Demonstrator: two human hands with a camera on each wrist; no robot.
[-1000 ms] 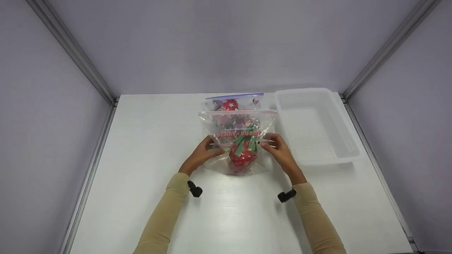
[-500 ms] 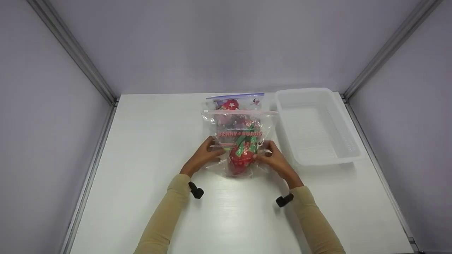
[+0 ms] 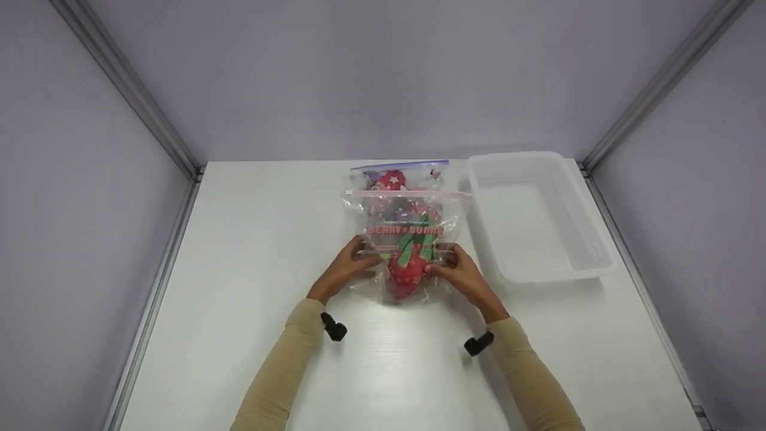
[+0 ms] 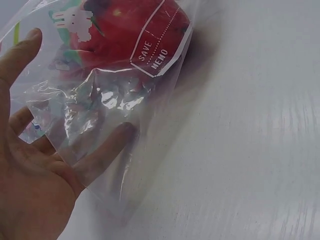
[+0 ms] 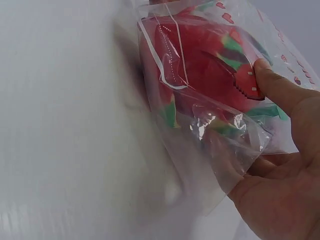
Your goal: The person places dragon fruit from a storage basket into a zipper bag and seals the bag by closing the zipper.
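Note:
A clear zip bag (image 3: 407,230) with a pink zip strip and red lettering stands upright on the white table (image 3: 239,251), with a red and green soft toy (image 3: 410,272) inside. My left hand (image 3: 349,264) holds the bag's lower left side, thumb in front and fingers behind the plastic (image 4: 107,97). The right hand (image 3: 459,272) grips the lower right side, its thumb pressing the plastic against the toy (image 5: 200,65). The right wrist view shows that hand (image 5: 280,190) with plastic bunched over its fingers. The left wrist view shows the left hand (image 4: 30,175) beside the toy (image 4: 130,25).
A second zip bag (image 3: 400,175) with a blue-purple strip and red contents stands right behind the first. A white plastic tray (image 3: 589,230) lies at the table's back right. Grey walls with metal rails close in the table on three sides.
My right hand has moved left and in toward the toy, squeezing the bag's lower part narrower. The left hand has barely moved.

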